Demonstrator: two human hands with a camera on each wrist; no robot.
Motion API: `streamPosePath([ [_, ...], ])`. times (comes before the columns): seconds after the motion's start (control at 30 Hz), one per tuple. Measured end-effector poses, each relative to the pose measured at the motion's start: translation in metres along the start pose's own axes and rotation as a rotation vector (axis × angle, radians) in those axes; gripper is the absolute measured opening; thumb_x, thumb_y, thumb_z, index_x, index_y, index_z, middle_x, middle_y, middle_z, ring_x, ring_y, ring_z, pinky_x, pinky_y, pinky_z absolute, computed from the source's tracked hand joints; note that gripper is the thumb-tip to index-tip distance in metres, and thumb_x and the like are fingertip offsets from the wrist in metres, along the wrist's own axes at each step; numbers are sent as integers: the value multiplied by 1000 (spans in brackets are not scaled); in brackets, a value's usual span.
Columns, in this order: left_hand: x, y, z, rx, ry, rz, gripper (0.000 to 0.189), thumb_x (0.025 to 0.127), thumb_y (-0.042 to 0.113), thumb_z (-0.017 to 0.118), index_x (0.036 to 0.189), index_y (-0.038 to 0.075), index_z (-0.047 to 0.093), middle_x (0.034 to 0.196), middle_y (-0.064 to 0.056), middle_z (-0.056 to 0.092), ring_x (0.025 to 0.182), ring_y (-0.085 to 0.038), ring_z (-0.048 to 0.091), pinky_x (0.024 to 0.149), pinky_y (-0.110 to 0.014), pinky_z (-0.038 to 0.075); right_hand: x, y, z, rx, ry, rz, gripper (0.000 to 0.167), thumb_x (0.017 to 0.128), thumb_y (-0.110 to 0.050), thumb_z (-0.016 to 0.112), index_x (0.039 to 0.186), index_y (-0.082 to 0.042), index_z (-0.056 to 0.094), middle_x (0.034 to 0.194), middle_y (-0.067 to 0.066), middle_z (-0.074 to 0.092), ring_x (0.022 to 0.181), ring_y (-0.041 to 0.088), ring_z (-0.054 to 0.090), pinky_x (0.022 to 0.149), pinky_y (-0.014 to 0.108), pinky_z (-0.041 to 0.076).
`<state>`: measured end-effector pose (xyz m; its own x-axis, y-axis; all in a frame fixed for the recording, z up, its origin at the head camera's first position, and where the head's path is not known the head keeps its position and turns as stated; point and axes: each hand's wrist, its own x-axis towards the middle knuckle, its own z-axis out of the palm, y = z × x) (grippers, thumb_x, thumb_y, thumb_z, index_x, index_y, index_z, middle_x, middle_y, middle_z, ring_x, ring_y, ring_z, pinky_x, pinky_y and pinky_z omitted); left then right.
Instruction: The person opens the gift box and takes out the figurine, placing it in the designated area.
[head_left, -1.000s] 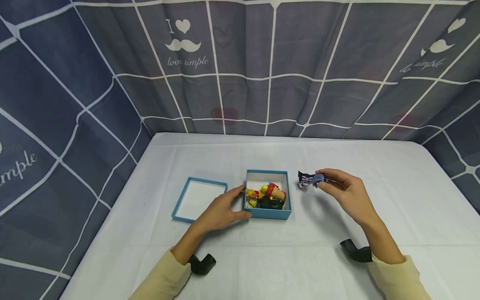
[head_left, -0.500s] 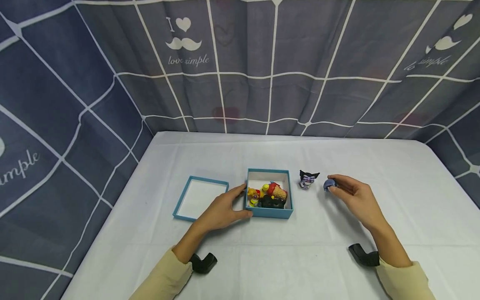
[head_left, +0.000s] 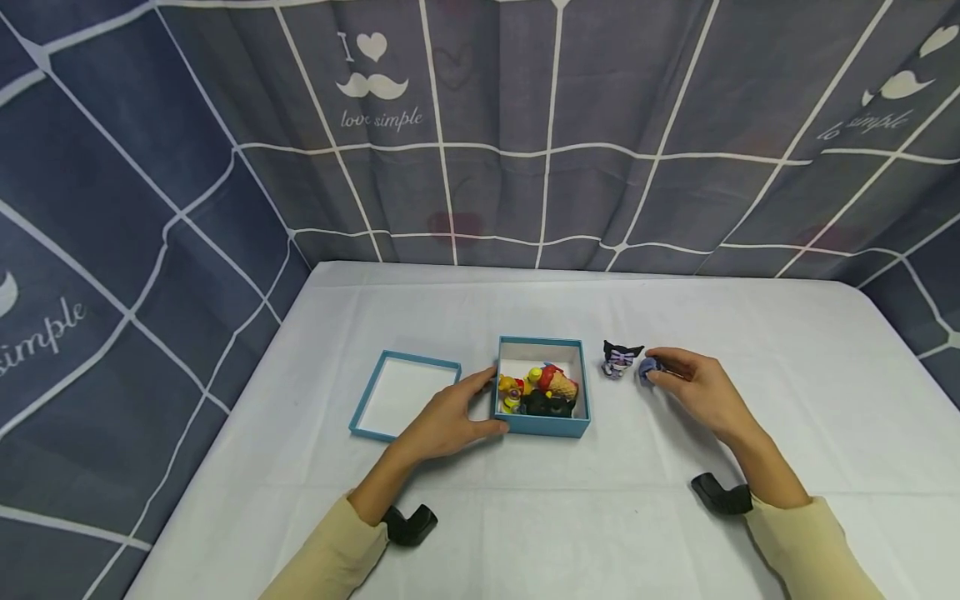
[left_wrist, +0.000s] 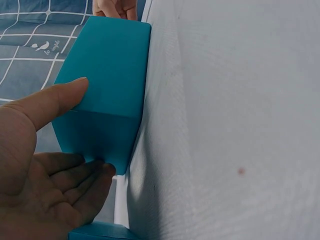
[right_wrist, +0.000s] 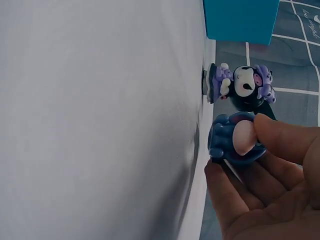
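My right hand pinches a small blue toy figurine with a pale oval patch, thumb on one side and fingers on the other. It is low over the table, and whether it touches the cloth I cannot tell. Just left of it stands a black-and-purple figurine with pointed ears and a white face, upright. My left hand rests at the near left corner of a teal box, thumb against the front wall, fairly straight fingers along the left side. Inside lie several toys, including an ice-cream-cone figure and a black one.
Left of the box lies its teal-rimmed lid, white inside up, partly behind my left hand. A white cloth covers the table. Grey checked curtains stand at the back and sides.
My right hand drew the blue figurine rightward from beside the black-and-purple one, then brought it back left, near it. The left hand stays at the box; the view shifted slightly.
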<state>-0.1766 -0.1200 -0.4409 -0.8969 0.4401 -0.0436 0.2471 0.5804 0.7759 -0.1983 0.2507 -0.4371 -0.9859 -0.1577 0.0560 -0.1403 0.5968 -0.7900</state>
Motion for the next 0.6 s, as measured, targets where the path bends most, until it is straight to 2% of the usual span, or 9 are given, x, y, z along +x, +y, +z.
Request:
streamPosePath([
  [0.1,0,-1,1,1,1,1,86,85,32,80,153,3,35,154,-12,37,141,-28,34,112,-46,32,3,1,0,-4,-20,25,41,99,-17,62,134,3,56,135,25,55,128,41,48,102,51,40],
  [0.13,0,-1,1,2,2,2,86,85,32,80,153,3,34,154,-12,37,141,-28,34,112,-46,32,3,1,0,0,-26,30,41,99,-17,61,135,3,56,135,26,55,128,41,48,102,55,39],
  [0.3,1,-2,1,1,1,8,86,85,32,79,153,3,34,155,-12,37,141,-27,34,112,-46,32,4,2,2,13,-40,36,43,99,-16,61,136,5,54,137,27,53,128,43,48,101,56,39],
  [0.4,0,-2,1,6,0,8,87,85,32,79,153,3,34,155,-12,37,141,-28,34,112,-46,32,4,3,2,18,-44,38,43,99,-14,62,136,5,53,137,28,52,129,43,48,100,48,42],
  [0.5,0,-2,1,9,0,8,86,85,32,79,153,3,34,154,-12,37,141,-28,34,112,-46,31,4,5,2,23,-48,36,43,97,-12,64,136,5,54,137,28,52,129,42,47,95,25,45],
  [0.6,0,-3,1,4,3,8,86,85,32,79,153,3,34,154,-13,37,141,-28,34,112,-46,31,5,7,3,30,-51,26,43,96,-8,64,135,6,53,137,29,52,129,42,48,86,9,40],
])
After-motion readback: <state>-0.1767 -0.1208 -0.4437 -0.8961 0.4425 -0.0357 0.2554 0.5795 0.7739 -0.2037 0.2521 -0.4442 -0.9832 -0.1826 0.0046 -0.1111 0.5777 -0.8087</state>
